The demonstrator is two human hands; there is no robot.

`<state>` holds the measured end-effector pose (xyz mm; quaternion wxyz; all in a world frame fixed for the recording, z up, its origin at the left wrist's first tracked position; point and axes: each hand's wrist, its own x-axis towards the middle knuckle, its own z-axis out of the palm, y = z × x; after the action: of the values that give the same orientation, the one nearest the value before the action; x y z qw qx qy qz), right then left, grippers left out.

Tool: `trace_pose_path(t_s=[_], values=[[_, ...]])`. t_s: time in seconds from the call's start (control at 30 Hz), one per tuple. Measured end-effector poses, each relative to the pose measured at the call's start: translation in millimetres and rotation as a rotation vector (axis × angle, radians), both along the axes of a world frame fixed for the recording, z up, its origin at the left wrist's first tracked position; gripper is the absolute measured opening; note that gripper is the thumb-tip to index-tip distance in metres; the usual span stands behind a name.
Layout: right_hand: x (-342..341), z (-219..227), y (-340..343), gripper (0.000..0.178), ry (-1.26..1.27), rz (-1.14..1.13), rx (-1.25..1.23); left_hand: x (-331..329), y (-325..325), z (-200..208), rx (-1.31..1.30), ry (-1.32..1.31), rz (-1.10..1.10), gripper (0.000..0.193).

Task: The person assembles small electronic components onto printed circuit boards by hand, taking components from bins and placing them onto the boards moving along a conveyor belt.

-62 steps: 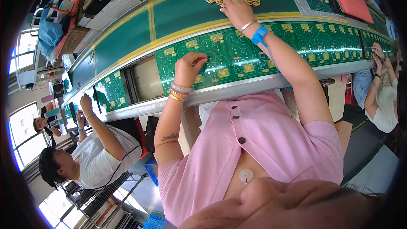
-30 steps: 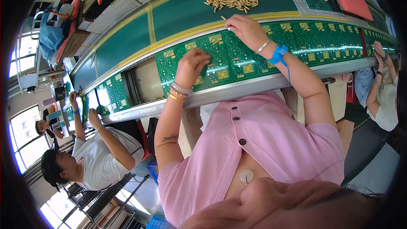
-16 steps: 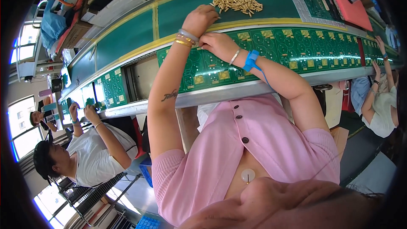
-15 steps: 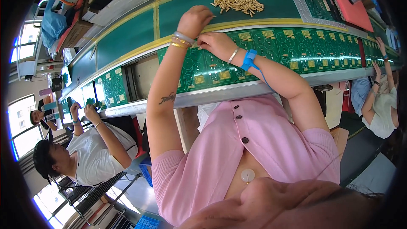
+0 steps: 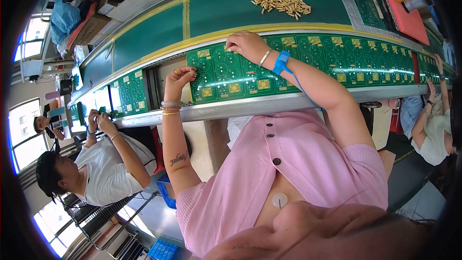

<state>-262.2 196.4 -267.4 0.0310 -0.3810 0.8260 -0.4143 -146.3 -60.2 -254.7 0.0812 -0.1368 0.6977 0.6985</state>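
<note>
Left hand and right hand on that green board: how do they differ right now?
The left hand is at the board's left edge with its fingers curled on it; the right hand reaches farther, to the board's far edge, fingertips pinched together. The left wrist wears silver and gold bangles; the right wears a blue strap with a cord, plus a thin bracelet. Both touch the same board on the conveyor.

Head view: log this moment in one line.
left hand: on board left edge | right hand: fingertips on board top | parts pile: beyond, untouched
</note>
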Motion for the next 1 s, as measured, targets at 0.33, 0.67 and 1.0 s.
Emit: trace_pose_path(t_s=[0.33, 0.67, 1.0], values=[[-10, -6, 9, 0.013, 0.297, 0.073, -0.121, 4, 2, -3, 0.024, -0.03, 0.035, 0.018], [-70, 6, 70, 0.006, 0.542, -0.218, 0.282, 1, 72, 21, -0.584, 0.191, -0.18, 0.012], [-49, 8, 61, 0.01, 0.434, -0.233, 0.175, -2, 73, 21, -0.682, 0.143, -0.161, 0.013]])
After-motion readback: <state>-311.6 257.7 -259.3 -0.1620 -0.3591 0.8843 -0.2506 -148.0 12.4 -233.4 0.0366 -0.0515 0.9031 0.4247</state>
